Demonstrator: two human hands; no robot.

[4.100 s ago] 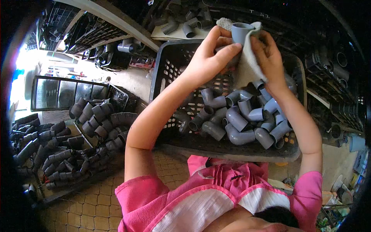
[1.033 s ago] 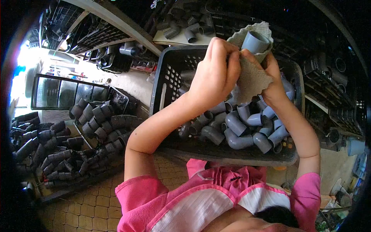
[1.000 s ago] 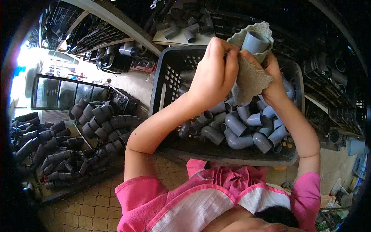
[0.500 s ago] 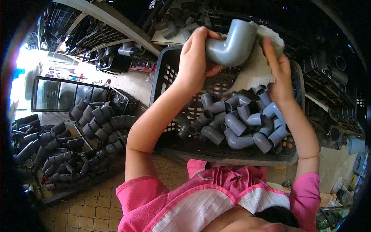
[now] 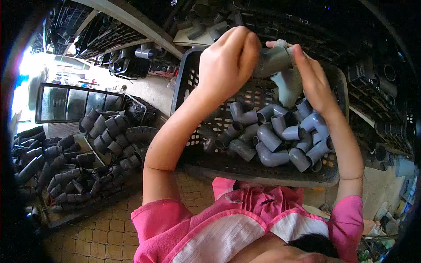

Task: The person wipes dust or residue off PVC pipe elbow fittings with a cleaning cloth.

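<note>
Grey elbow fitting (image 5: 272,62): held in the air above the far part of the black crate (image 5: 258,176), between your two hands. Cloth (image 5: 289,90), pale grey-green, lies against the fitting's right side and hangs below it, over the crate. Your left hand (image 5: 230,59) is curled tight, knuckles up, around the fitting's left end; its fingertips are hidden. Your right hand (image 5: 313,79) has its fingers nearly straight and close together, laid along the cloth; whether it pinches the cloth cannot be told, the palm side being out of sight. Beneath, loose elbows (image 5: 267,136) lie jumbled in the crate, mostly in its middle and right part, turned various ways, some open ends showing. Perforated wall and base visible at the crate's left. Beyond the far rim, a pale board (image 5: 193,38) bears more fittings. To your left, apart from the crate, a large heap of dark fittings (image 5: 66,175) sits low, near a dark-framed panel (image 5: 78,105). To your right, a light-blue container (image 5: 404,167) stands near the edge of view.
</note>
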